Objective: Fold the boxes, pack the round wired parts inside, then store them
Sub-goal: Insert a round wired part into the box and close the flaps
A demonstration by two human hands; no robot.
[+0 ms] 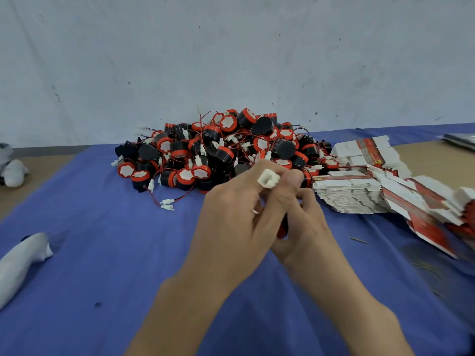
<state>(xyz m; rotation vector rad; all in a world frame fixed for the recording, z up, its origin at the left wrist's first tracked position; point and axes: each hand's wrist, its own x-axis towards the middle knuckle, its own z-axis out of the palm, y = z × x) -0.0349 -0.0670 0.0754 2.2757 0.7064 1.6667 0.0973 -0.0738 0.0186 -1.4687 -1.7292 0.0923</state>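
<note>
Your two hands met at the centre of the blue cloth (pixel 102 253), knuckles touching and fingers curled. Your left hand (pixel 231 217) pinched a white connector (pixel 268 178) at its fingertips, with the thumb of your right hand (pixel 303 222) pressed against the plug's other side. Your right hand closed round a round wired part (pixel 282 230), of which only a red sliver showed in the gap between the palms; how its wire ran to the plug could not be made out.

At 12 o'clock from your hands, a heap of round wired parts (pixel 221 150) lay against the foot of the grey wall (pixel 231 60): black drums with red rims and white faces, tangled in red and black leads. A loose pair of plugs (pixel 167 204) trailed from the heap at 10 o'clock.

At 3 o'clock, just beside your right hand, sat a stack of flat boxes (pixel 352 194), white and red and none yet folded, with more fanned out toward 2 and 4 o'clock, blurred at the frame's edge.

At 9 o'clock a white tapered object (pixel 20 260) lay on the cloth's edge, and a white bundle (pixel 14 173) rested on the tan tabletop (pixel 431 160) at 10 o'clock, well apart from the work.
</note>
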